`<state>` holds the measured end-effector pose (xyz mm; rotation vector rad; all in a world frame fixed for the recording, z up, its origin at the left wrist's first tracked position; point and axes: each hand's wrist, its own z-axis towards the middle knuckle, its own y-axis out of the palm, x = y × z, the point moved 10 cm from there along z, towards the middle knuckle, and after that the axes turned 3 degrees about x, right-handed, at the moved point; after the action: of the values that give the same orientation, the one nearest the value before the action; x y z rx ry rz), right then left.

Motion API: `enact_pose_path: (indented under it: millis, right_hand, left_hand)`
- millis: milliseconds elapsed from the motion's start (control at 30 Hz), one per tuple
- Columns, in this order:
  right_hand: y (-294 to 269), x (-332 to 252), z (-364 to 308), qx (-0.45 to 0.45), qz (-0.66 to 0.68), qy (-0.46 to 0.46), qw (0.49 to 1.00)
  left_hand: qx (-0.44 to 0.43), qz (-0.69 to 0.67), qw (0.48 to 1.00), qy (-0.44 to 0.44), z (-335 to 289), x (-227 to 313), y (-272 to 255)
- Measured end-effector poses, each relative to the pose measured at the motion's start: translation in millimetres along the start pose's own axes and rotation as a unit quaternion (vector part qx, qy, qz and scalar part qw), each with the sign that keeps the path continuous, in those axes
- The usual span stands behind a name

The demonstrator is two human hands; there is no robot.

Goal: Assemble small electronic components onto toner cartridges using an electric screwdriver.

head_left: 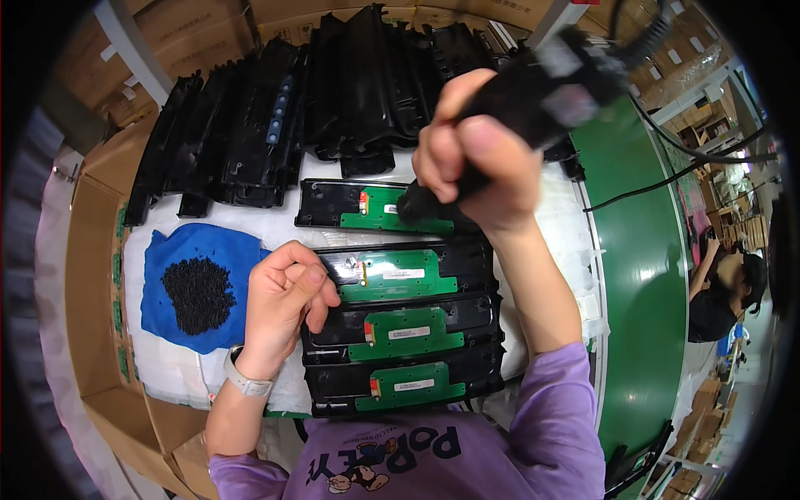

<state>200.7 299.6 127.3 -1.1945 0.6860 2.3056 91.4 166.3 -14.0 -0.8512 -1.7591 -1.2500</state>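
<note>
My right hand (483,158) is wrapped round a black electric screwdriver (529,96), blurred by motion, with its cable running off at the upper right. Its lower end points down over a green circuit board (377,213) in a black plastic panel (317,204); whether it touches cannot be made out. Closer to me lie three more black panels, each bearing a green board (383,287). My left hand (287,292) hovers at the left end of the nearest of these, fingers curled and thumb against them; anything pinched there is hidden. Beside it, small black screws (198,296) lie heaped on a blue cloth (158,304).
Many black plastic housings (358,92) are stacked along the far side. Cardboard (96,275) walls the left. On the right runs a green surface (637,292), with a black cable (642,187) crossing above it. Another person (717,300) is farther right.
</note>
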Motion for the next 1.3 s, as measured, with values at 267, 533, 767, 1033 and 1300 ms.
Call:
enact_pose_path:
  millis: [267, 533, 767, 1033, 1300]
  right_hand:
    - [29.9, -22.8, -17.2, -0.052, 0.276, -0.051, 0.958]
    - [29.4, -17.4, -18.7, -0.003, 0.29, -0.033, 0.956]
    - [32.5, -17.9, -20.7, 0.018, 0.269, -0.033, 0.963]
    - [21.3, -16.3, -17.8, 0.066, 0.278, -0.031, 0.958]
    - [-18.3, -1.3, -1.2, 0.048, -0.048, -0.007, 0.998]
  left_hand:
    - [0.008, 0.058, 0.998, 0.018, -7.1, 0.7, 10.0]
    - [0.002, 0.025, 1.0, -0.002, -8.1, -3.4, 13.5]
    - [0.004, 0.016, 1.0, -0.022, -9.0, -11.2, 9.5]
    - [0.03, -0.087, 0.991, -0.097, -9.7, -24.1, 14.7]
    - [0.036, -0.285, 0.957, -0.047, -4.8, -6.2, 4.8]
